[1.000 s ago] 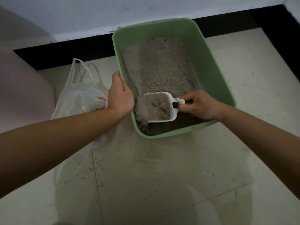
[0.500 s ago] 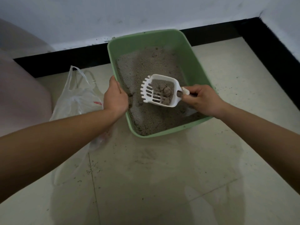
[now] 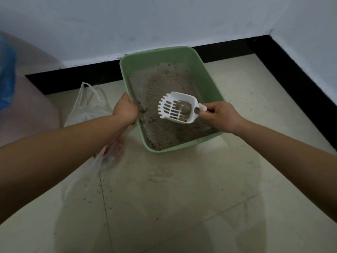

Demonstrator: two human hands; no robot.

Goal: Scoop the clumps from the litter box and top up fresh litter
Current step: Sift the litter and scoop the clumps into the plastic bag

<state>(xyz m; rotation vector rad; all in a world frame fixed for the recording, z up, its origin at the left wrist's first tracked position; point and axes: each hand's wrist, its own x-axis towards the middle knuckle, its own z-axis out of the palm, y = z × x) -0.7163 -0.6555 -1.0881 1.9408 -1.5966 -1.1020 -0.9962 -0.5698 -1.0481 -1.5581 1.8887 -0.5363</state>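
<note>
Above the litter box, the right hand grips a scoop holding clumps while the left hand clasps its rim.

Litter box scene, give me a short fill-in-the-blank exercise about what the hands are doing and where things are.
1. The right hand holds the white scoop by its ____.
2. The left hand grips the rim of the ____ litter box.
3. Grey clumps lie inside the ____.
4. The clear plastic bag lies on the floor to the ____ of the box.
Missing words: handle; green; scoop; left.
</note>
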